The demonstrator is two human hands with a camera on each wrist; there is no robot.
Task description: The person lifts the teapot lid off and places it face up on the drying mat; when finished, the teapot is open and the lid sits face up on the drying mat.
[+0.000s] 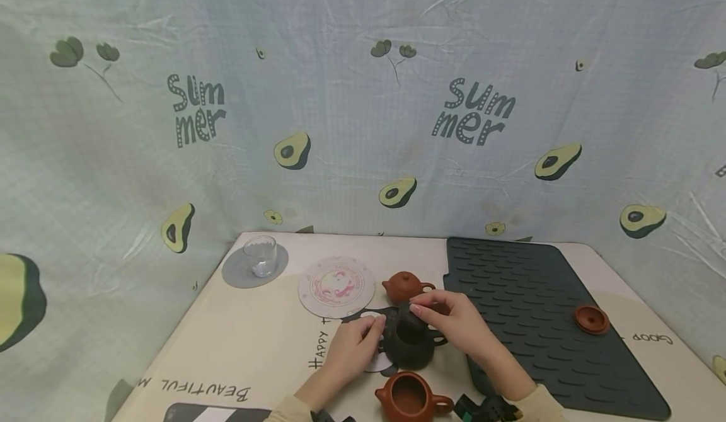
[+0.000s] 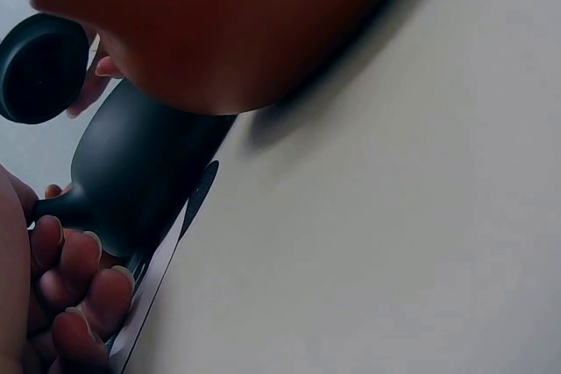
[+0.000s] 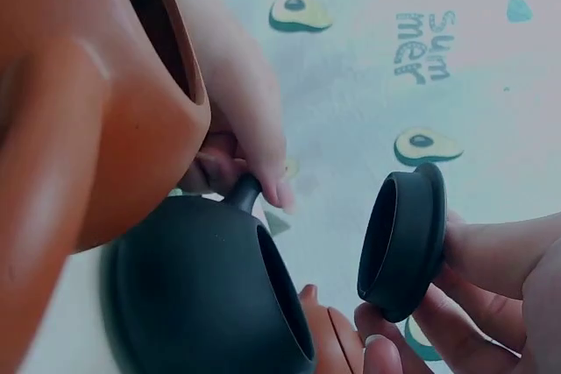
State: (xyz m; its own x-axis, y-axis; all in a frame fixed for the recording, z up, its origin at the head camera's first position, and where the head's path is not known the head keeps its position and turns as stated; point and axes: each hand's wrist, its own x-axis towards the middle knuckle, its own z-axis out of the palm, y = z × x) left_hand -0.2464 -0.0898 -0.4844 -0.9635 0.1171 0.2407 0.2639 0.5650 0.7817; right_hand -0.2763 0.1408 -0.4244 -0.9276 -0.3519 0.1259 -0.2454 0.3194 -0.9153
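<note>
A black teapot (image 1: 409, 351) stands on a dark and white printed mat in the head view, its top uncovered. My left hand (image 1: 353, 349) pinches its spout (image 2: 63, 206) between thumb and curled fingers. Above the opening, my right hand (image 1: 454, 321) grips the black lid (image 3: 399, 243) by its top; in the right wrist view the lid is tilted on edge, its hollow underside facing the pot. Nearest to me is a lidless reddish-brown teapot (image 1: 409, 398), which fills much of both wrist views. Behind the black pot sits a smaller-looking brown teapot (image 1: 403, 287) with its lid on.
On the right lies a dark ridged mat (image 1: 510, 321) with a brown lid (image 1: 592, 319) near its right edge. A round pink-printed mat (image 1: 337, 286) is left of the pots. A clear glass (image 1: 261, 257) stands on a grey coaster (image 1: 235, 274) at the back left.
</note>
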